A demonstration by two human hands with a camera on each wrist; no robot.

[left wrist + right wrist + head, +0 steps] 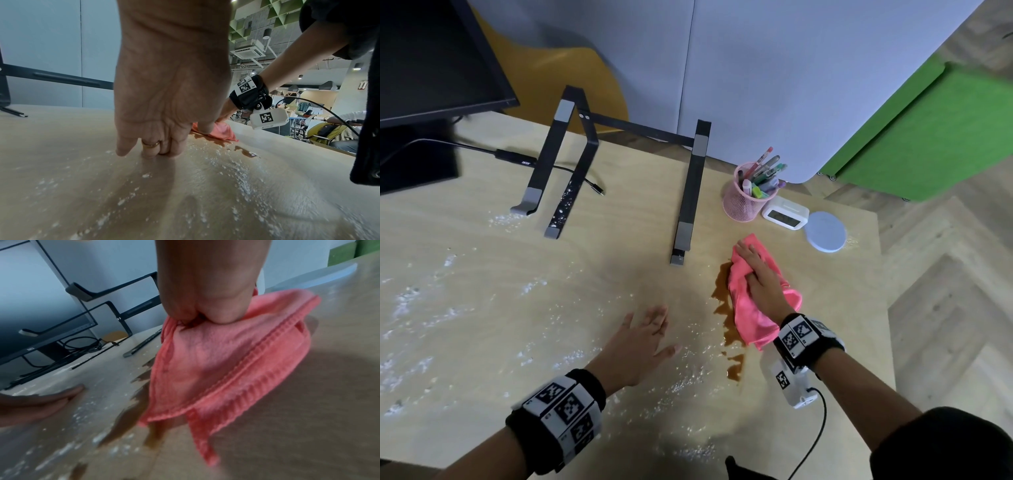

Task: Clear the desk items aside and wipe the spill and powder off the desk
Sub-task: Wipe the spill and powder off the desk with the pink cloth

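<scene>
- The right hand (758, 274) lies palm-down on a pink cloth (755, 308), fingers spread over the bunched fabric and pressing it against the worktop (825, 342); in the right wrist view the heel of the hand digs into the folds.
- The cloth covers the right edge of a brown spill (726, 308): the liquid streaks out from under the cloth on the thumb side of the right hand and trails back toward the person in separate puddles.
- The left hand (643, 346) rests flat on the worktop, fingers straight and slightly fanned, holding nothing; the left wrist view shows its fingertips (148, 154) touching the surface and a ring on one finger.
- White powder (688, 380) is scattered around the left hand, between it and the spill, and in thicker patches well out to its left.
- Beyond both hands stands a black laptop stand (688, 192), one leg flecked with powder, its nearest foot just ahead of the right hand's fingertips.
- Ahead and to the right of the right hand sit a pink mesh pen cup (748, 198), a white clock (786, 214) just beside it, and a pale round disc (825, 231) next to that.
- Far to the left, past the left hand, is a monitor (431, 58) with a cable (517, 161) running out on the worktop.
</scene>
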